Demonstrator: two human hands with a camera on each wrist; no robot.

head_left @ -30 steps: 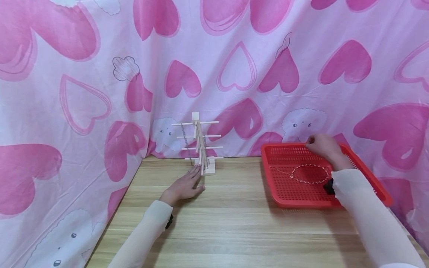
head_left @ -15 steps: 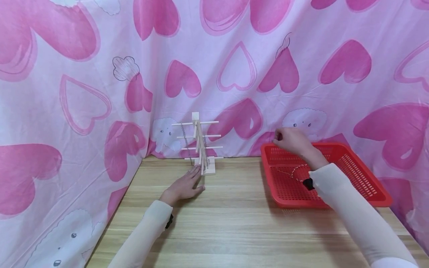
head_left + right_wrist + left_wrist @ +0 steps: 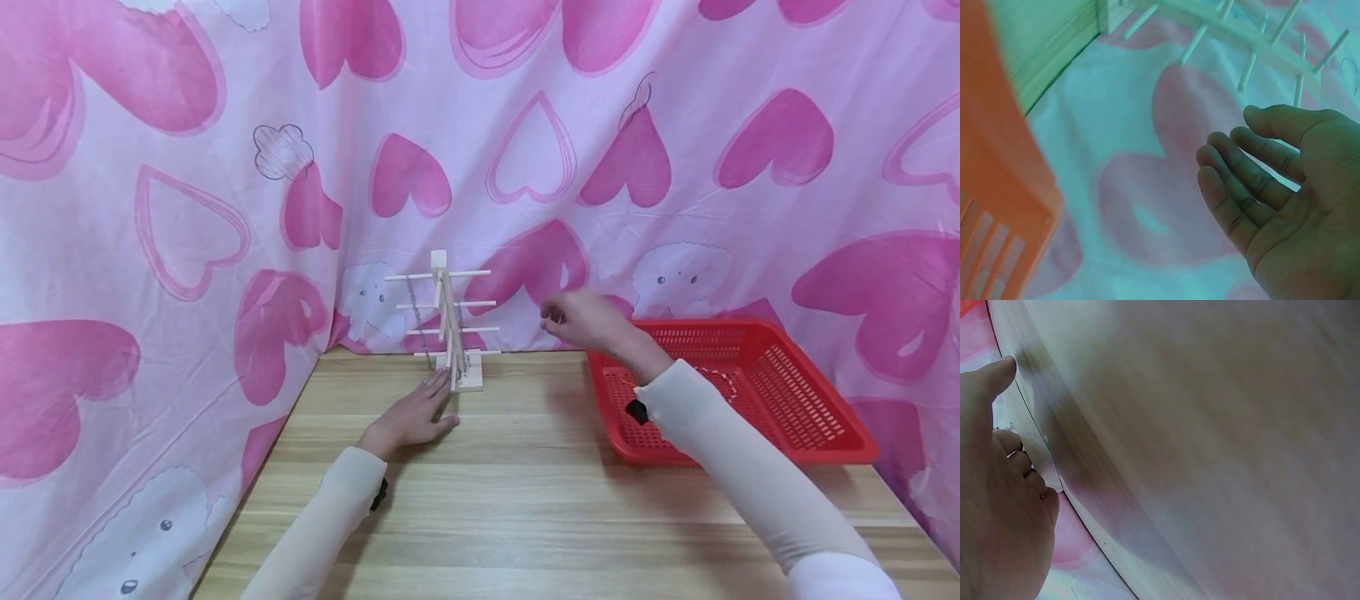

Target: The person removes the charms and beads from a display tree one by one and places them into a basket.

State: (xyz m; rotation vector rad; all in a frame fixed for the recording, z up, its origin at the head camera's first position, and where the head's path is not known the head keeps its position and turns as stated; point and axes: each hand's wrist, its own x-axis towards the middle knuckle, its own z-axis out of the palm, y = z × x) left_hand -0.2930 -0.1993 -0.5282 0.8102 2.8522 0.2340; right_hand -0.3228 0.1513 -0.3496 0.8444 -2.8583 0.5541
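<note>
A pale wooden jewelry stand with several crossbars rises at the table's back, dark chains hanging from it. My left hand lies flat with straight fingers, its tips at the stand's base; the left wrist view shows its palm side. Left of the red basket's back corner, my right hand is in the air, between basket and stand. Its fingers bend loosely in the right wrist view, with nothing between them and the thumb. A beaded necklace lies in the basket, partly hidden by the right forearm.
The red perforated basket takes up the table's right side. Bare wood-grain tabletop stretches between the arms. A pink heart-print cloth hangs behind the table and along its sides.
My right hand has moved left from above the basket, past its back left corner, toward the stand. The left hand stays at the stand's base.
</note>
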